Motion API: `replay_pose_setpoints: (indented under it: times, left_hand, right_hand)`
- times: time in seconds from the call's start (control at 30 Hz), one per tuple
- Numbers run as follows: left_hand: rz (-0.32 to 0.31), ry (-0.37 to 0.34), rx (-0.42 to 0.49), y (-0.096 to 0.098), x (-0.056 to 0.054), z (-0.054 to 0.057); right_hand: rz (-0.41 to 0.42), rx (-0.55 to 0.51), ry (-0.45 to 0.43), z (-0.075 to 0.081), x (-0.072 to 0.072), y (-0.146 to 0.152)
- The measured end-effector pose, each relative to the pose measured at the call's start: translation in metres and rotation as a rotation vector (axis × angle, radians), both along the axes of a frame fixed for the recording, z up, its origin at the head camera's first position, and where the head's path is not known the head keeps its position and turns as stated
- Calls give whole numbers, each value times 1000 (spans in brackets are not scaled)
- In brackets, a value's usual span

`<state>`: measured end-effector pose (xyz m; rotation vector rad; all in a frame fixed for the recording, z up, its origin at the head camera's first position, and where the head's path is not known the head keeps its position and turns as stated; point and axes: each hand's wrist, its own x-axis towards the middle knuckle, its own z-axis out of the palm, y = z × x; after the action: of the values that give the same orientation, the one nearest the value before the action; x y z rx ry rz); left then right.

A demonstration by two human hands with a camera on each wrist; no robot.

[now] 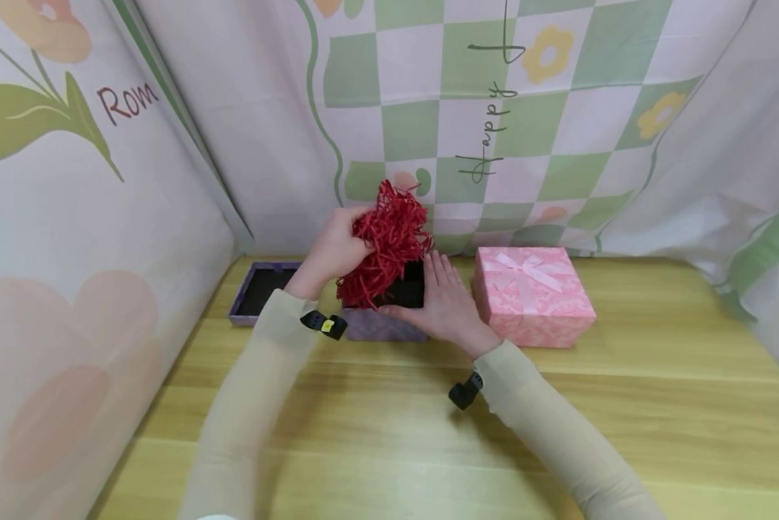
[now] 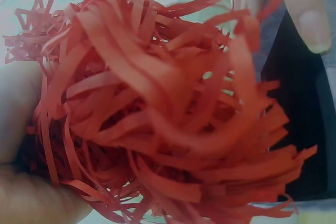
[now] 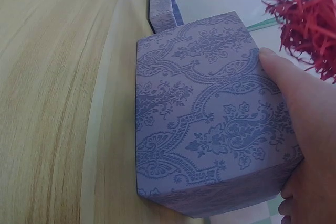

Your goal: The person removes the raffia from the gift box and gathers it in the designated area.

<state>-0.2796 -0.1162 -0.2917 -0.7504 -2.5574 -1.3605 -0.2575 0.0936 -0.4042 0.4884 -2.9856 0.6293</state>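
A thick clump of red shredded paper (image 1: pixel 395 238) is gripped by my left hand (image 1: pixel 338 247) above a purple patterned box (image 1: pixel 386 326). Loose strands hang over the box's left part and spread out in the left wrist view. The box stands without its lid and is black inside. My right hand (image 1: pixel 450 297) rests on its right side, fingers straight along that wall and thumb along the front rim. In the right wrist view the thumb tip lies at the top edge of the embossed front face. The paper and left hand hide part of the box's opening.
Left of the box lies its purple lid (image 1: pixel 259 290), black inside face up, partly behind my left forearm. A pink gift box (image 1: pixel 535 296) with a ribbon bow stands to the right. Printed curtains (image 1: pixel 408 130) hang behind the wooden table (image 1: pixel 389 433) and along its left.
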Motion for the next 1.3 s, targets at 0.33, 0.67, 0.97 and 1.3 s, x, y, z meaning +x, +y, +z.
replay_pose_setpoints:
  times: [0.33,0.67,0.97,1.3]
  left_hand:
    - [8,94,-94,-24,29,5]
    - [28,101,-104,-58,68,-18]
    - [52,85,-97,-90,99,-45]
    - [51,27,-111,-116,118,-93]
  right_hand:
    - [-7,6,-21,0,0,0]
    - [-4,28,-31,2,2,-1]
    - [5,55,-38,4,3,1]
    - [-15,11,-51,4,4,-1]
